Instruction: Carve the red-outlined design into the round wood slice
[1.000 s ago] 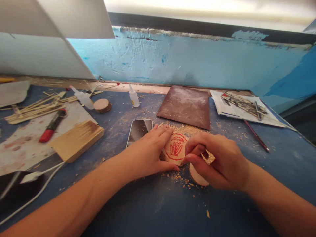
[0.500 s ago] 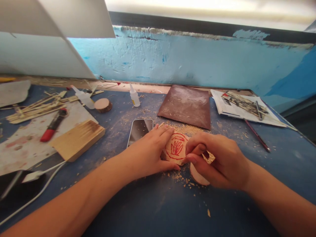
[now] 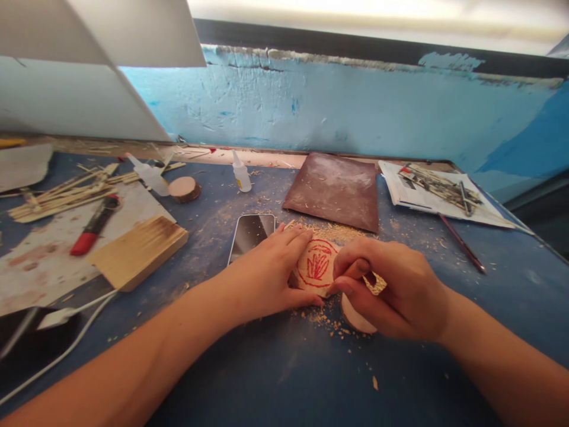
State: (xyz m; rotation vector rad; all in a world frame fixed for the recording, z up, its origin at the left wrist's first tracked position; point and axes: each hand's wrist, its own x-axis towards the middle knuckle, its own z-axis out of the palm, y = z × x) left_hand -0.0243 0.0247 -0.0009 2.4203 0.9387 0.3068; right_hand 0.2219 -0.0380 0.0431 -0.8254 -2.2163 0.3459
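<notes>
A round wood slice (image 3: 317, 267) carries a red ring and a red leaf-like drawing. My left hand (image 3: 273, 270) grips it from the left, fingers along the far edge and thumb at the near edge. My right hand (image 3: 393, 287) is closed around a carving tool with a wooden handle (image 3: 358, 268). Its working end points at the slice's right edge; the fingers mostly hide the tip. Under my right hand lies a second wood slice (image 3: 355, 315), partly covered. Wood shavings (image 3: 331, 320) are scattered around both slices.
Behind my left hand lies a phone (image 3: 251, 234). Farther back are brown sandpaper (image 3: 333, 190), a small glue bottle (image 3: 240, 173) and another wood slice (image 3: 184, 188). On the left are a wooden block (image 3: 140, 252), a red-and-black cutter (image 3: 94, 226) and a white cable (image 3: 84, 338). A pencil (image 3: 462, 244) lies right.
Both hands, the wood slice and the carving tool keep nearly the same positions. The whole view has shifted very slightly.
</notes>
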